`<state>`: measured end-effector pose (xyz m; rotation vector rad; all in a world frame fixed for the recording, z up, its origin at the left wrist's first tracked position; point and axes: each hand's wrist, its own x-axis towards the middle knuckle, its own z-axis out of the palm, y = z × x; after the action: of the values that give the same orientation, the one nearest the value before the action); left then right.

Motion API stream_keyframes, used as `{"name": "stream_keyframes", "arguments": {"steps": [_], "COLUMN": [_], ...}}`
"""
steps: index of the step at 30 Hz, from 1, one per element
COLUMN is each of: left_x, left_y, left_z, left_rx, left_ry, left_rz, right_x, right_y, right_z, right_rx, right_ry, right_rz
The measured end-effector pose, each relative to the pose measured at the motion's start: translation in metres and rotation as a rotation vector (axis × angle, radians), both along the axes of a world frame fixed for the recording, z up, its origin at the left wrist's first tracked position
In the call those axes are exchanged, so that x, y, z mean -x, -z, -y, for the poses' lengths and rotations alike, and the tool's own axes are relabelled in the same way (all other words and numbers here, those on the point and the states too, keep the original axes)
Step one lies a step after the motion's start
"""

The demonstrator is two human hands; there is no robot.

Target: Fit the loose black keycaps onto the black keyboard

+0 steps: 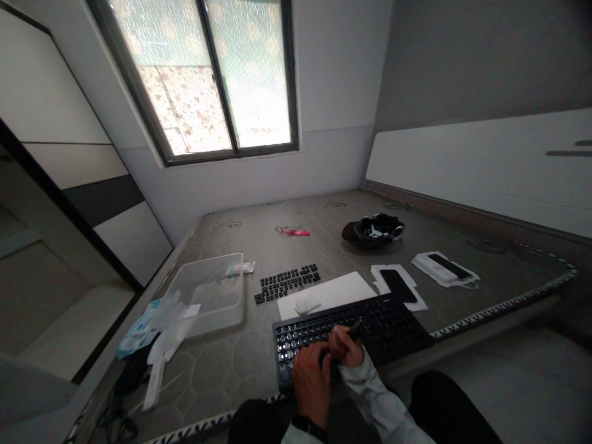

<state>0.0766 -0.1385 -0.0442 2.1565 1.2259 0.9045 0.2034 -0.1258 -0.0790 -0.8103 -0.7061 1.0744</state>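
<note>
A black keyboard (391, 317) lies across the near edge of the mattress. Its left part shows bare switch sockets without keycaps, while dark keys cover the right part. My right hand (346, 348) is closed over the keyboard around a slim dark tool (357, 328), whose end sticks out to the upper right; its kind is unclear. Beside it, my left hand (312, 376) rests over the keyboard with curled fingers meeting the right hand. What those fingers pinch, if anything, is hidden. Removed black keycaps (287, 282) stand in rows behind the keyboard.
A white sheet (340, 293) with a crumpled white wipe (306, 304) adjoins the keyboard. Left is a clear plastic bin (210, 296); right are a phone (398, 285) and another device (439, 267) on white paper. A dark cap (372, 230) and red packet (295, 232) lie farther back.
</note>
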Motion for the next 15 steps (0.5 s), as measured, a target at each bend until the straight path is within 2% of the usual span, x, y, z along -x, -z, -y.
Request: {"name": "stream_keyframes", "arguments": {"steps": [4, 8, 11, 15], "left_x": [0.001, 0.005, 0.010, 0.017], "left_y": [0.005, 0.006, 0.007, 0.007], "left_z": [-0.004, -0.004, -0.004, -0.002], "left_rx": [0.060, 0.105, 0.057, -0.048], "left_ry": [-0.038, -0.109, -0.153, -0.125], "left_rz": [0.107, 0.267, 0.350, 0.381], "right_x": [-0.004, -0.007, -0.011, -0.011], "right_y": [-0.017, -0.026, -0.035, -0.059], "right_z": [-0.003, -0.002, 0.003, 0.011], "right_rx": [-0.056, -0.032, 0.070, 0.135], "right_ry": [-0.023, 0.090, 0.175, 0.104], "right_rz": [-0.045, 0.024, 0.290, 0.754]}}
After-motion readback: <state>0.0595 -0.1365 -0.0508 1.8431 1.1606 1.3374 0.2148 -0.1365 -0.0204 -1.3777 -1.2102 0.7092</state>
